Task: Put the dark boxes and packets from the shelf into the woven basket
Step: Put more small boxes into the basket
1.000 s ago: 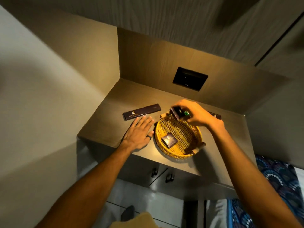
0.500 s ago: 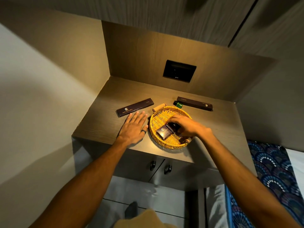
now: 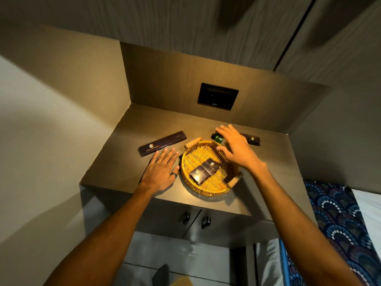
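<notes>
A round woven basket [image 3: 191,159] with two cork handles sits on the brown shelf [image 3: 127,162]. Two small dark boxes [image 3: 203,171] lie in it, side by side. A long dark box [image 3: 161,143] lies on the shelf left of the basket. Another long dark box [image 3: 250,138] lies behind the basket, mostly hidden by my right hand [image 3: 237,148]. A small green-and-black item [image 3: 216,137] sits at the basket's far rim under my fingertips. My right hand hovers open over the far rim, holding nothing. My left hand [image 3: 161,172] rests flat on the shelf, fingers apart, beside the basket.
A black wall panel [image 3: 217,97] is set in the back wall of the niche. Side walls close in left and right. Cabinet doors with two dark handles [image 3: 195,219] sit below the shelf edge. A patterned blue cloth [image 3: 338,223] lies at lower right.
My right hand set a second small dark box into the basket, let go, and moved back up to the far rim with fingers spread. My left hand stayed flat.
</notes>
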Demonstrator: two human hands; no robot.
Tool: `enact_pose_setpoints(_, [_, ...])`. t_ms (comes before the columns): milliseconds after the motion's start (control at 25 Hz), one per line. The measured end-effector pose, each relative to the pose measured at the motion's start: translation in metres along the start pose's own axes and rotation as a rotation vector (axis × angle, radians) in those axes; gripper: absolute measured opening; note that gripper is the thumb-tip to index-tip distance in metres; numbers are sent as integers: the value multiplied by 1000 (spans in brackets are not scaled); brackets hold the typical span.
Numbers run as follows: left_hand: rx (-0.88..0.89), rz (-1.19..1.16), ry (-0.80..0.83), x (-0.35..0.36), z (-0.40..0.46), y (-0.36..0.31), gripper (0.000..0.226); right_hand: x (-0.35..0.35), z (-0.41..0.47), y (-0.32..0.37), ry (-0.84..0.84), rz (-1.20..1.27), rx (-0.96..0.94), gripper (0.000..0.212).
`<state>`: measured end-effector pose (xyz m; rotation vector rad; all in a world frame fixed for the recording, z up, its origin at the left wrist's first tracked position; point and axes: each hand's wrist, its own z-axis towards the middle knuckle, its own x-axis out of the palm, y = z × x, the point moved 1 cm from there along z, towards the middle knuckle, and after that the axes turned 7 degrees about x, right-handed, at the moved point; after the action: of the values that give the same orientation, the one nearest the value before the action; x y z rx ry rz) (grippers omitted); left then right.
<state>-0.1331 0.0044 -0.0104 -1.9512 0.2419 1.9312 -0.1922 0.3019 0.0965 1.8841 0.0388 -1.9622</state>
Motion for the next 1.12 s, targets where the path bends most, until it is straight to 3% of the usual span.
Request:
enact_pose_setpoints(80, [-42, 18, -13, 32, -45, 3, 66, 25, -9, 9, -28, -47, 200, 67])
enact_pose_setpoints(200, [-133, -63, 83, 74, -119, 3, 68, 82, -35, 16, 290, -58, 400, 65])
enact_pose_setpoints(320, [-164, -83, 76, 84, -125, -5, 69, 89, -44, -1, 367, -98, 496, 63])
enact_pose_setpoints(480, [-140, -93, 52, 73, -113, -5, 68, 76, -33, -10, 239, -98, 496, 58])
enact_pose_setpoints(640, [-112, -103, 21, 59, -91, -5, 67, 39, -23, -42, -38, -26, 515, 50])
enact_pose_setpoints(720, [-98, -96, 7, 51, -79, -3, 66, 12, -18, -55, -171, 137, 425, 53])
enact_pose_setpoints(800, [-106, -83, 3, 45, -73, 0, 65, -8, -19, -50, -169, 221, 196, 52])
enact_pose_setpoints(920, [-106, -86, 28, 45, -77, -5, 64, -8, -45, -28, 94, 106, -170, 54])
enact_pose_setpoints(1000, [-108, -94, 38, 43, -79, -9, 63, 5, -60, -20, 265, -29, -210, 56])
enact_pose_setpoints(1120, [-115, -99, 45, 38, -80, -13, 63, 23, -71, -12, 315, -169, -209, 59])
